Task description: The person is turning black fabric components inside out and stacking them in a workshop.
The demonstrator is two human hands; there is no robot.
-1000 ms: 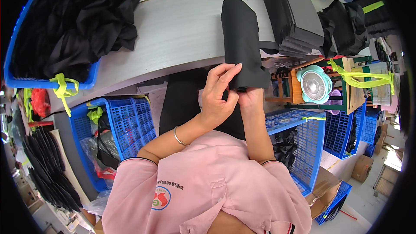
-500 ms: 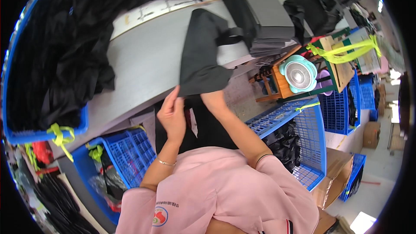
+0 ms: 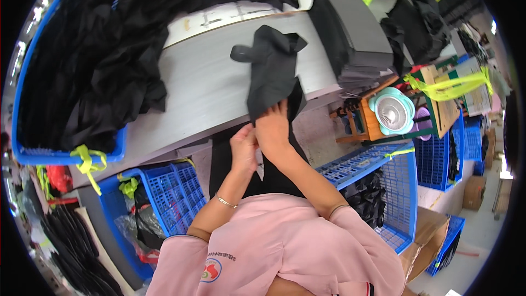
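A black fabric piece (image 3: 272,71) with a loop of strap at its upper left hangs over the near edge of the grey table (image 3: 205,77). My right hand (image 3: 273,134) grips its near edge, with the fingers partly over the cloth. Close beside it, my left hand (image 3: 243,148) is closed, its fingertips pressed together by the fabric's lower corner. Whatever those fingertips may hold is hidden.
A blue crate (image 3: 71,158) heaped with black cloth stands at left. Stacked dark grey sheets (image 3: 359,27) lie at the table's right, near a turquoise fan (image 3: 392,114). Blue crates (image 3: 402,197) flank me, with another blue basket (image 3: 172,192) at lower left.
The fabric has been turned and bunched narrower, its strap now showing at left instead of right. My right hand has come over its near edge, and my hands are closer together.
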